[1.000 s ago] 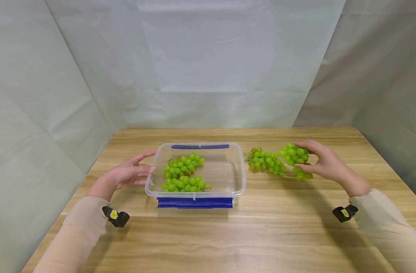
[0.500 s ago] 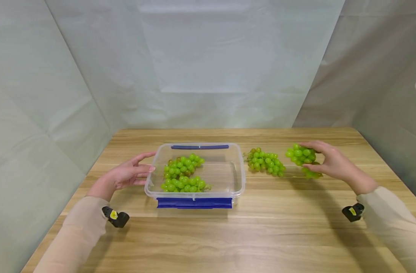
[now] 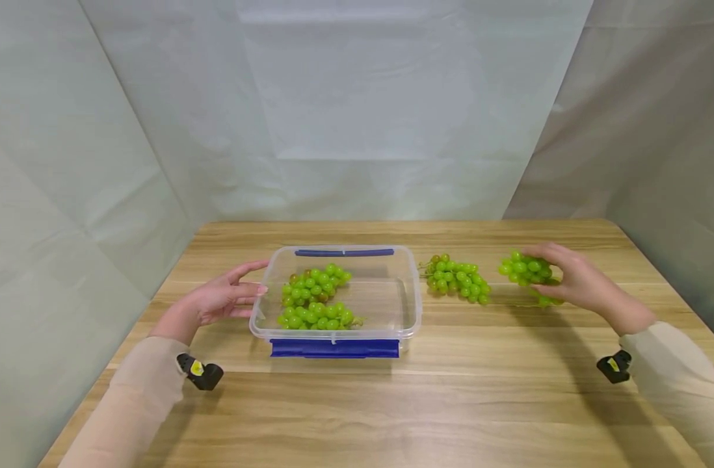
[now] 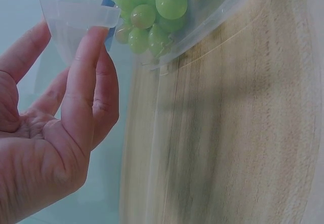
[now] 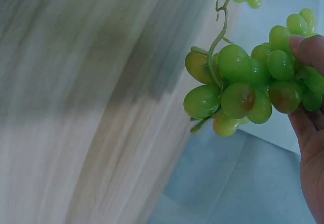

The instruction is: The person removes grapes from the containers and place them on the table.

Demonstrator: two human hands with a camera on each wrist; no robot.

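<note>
The wooden tabletop (image 3: pixel 357 403) carries a clear plastic container (image 3: pixel 336 296) near its middle, with two grape bunches (image 3: pixel 313 301) inside. The left hand (image 3: pixel 219 300), fingers straight, touches the container's left rim. Toward the right edge, the right hand (image 3: pixel 579 279) curls round a grape bunch (image 3: pixel 528 270); a loose bunch (image 3: pixel 455 277) lies between it and the container.

Landmark: the box (image 3: pixel 412 305). Its right half is bare inside; two grape bunches (image 3: pixel 313 298) fill its left half. Left of it, the left hand (image 3: pixel 219 299) touches the wall. Just right of it a loose bunch (image 3: pixel 455 277) lies on the table (image 3: pixel 392 403); farther right, the right hand (image 3: pixel 579 279) holds another bunch (image 3: pixel 527 270). In front of the box the table is open
</note>
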